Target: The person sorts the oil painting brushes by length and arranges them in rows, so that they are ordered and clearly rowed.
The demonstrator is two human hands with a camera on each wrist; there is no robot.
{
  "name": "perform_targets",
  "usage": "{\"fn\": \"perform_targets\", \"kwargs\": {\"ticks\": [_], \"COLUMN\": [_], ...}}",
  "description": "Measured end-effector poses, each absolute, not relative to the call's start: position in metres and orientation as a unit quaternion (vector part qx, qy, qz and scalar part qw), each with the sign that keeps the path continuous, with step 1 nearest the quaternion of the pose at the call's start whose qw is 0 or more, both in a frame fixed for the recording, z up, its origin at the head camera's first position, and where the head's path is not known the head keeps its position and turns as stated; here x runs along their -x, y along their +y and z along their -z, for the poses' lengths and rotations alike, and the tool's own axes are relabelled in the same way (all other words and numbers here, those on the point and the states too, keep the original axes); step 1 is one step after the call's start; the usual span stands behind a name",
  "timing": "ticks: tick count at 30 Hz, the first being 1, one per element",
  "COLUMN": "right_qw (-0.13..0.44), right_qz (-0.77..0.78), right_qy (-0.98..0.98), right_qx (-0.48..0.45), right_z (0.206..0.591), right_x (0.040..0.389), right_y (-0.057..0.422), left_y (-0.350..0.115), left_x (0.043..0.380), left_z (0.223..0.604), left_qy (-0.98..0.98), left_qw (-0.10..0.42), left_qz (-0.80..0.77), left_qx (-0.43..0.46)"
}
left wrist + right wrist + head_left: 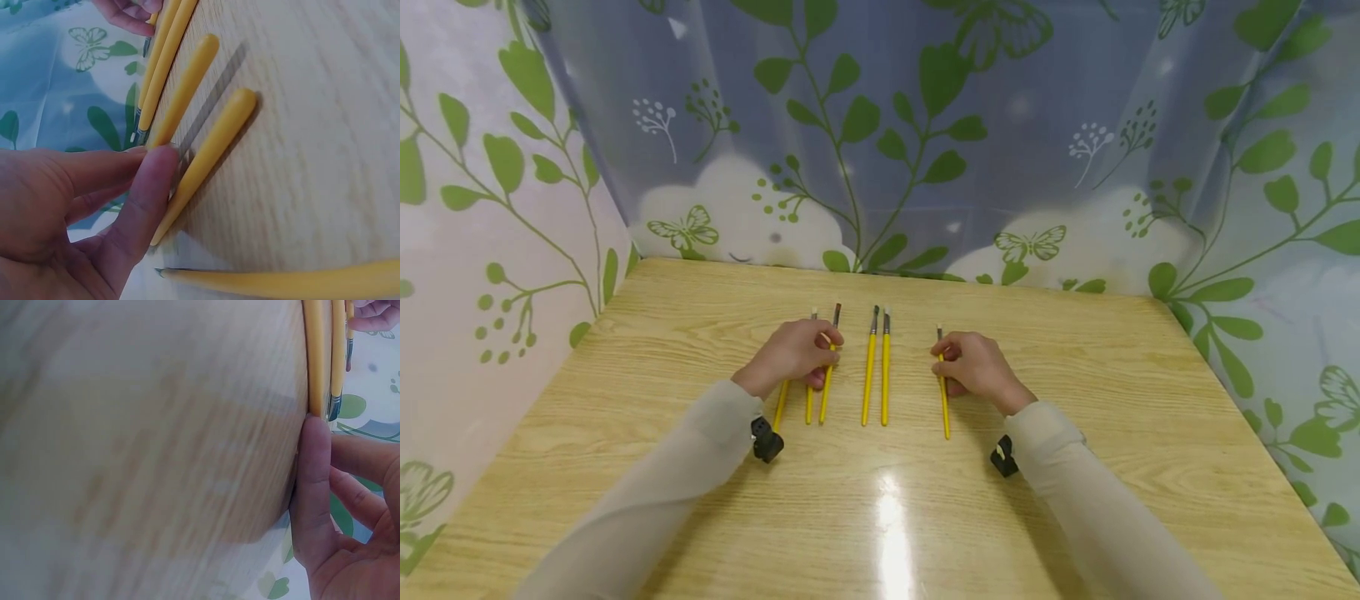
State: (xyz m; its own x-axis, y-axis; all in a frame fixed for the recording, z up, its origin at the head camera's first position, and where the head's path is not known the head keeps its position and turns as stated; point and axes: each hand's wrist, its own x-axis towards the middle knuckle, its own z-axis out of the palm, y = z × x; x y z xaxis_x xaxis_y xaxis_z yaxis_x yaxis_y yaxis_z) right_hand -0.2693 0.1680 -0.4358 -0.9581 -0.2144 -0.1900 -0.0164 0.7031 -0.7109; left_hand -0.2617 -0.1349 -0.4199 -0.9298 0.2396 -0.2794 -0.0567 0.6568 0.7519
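My left hand (797, 354) pinches a yellow-handled paintbrush with reddish bristles (826, 392) between thumb and fingers. In the left wrist view this brush's handle (190, 81) casts a shadow on the wood beside it. Just left of it lies a pale-tipped paintbrush (809, 406), partly behind the hand. Another yellow handle (781, 404) shows farther left, its upper part hidden by the hand. On the right, my right hand (981, 367) pinches a thin pale-tipped paintbrush (944, 408) near its metal collar. Its thumb (315, 462) is close over the table in the right wrist view.
Between the hands, a dark-tipped paintbrush (869, 375) and a pale-tipped paintbrush (886, 375) lie side by side, bristles pointing away. The wooden table (1075, 517) meets a leaf-patterned cloth (880, 167) at the back and at both sides.
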Motion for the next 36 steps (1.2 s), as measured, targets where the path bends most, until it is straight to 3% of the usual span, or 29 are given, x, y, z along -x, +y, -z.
{"fn": "perform_targets", "kwargs": {"ticks": [14,36], "right_qw": [0.129,0.131], "right_qz": [0.383,0.371], "right_qy": [0.913,0.917], "right_qx": [0.062,0.064], "right_z": [0.434,0.436], "right_x": [0.268,0.269], "right_y": [0.168,0.168], "left_y": [-0.131,-0.158], "left_x": [0.262,0.259], "left_z": [0.414,0.416], "left_qy": [0.901,0.901], "left_qw": [0.191,0.164], "left_qz": [-0.385,-0.399], "left_qx": [-0.055,-0.042]}}
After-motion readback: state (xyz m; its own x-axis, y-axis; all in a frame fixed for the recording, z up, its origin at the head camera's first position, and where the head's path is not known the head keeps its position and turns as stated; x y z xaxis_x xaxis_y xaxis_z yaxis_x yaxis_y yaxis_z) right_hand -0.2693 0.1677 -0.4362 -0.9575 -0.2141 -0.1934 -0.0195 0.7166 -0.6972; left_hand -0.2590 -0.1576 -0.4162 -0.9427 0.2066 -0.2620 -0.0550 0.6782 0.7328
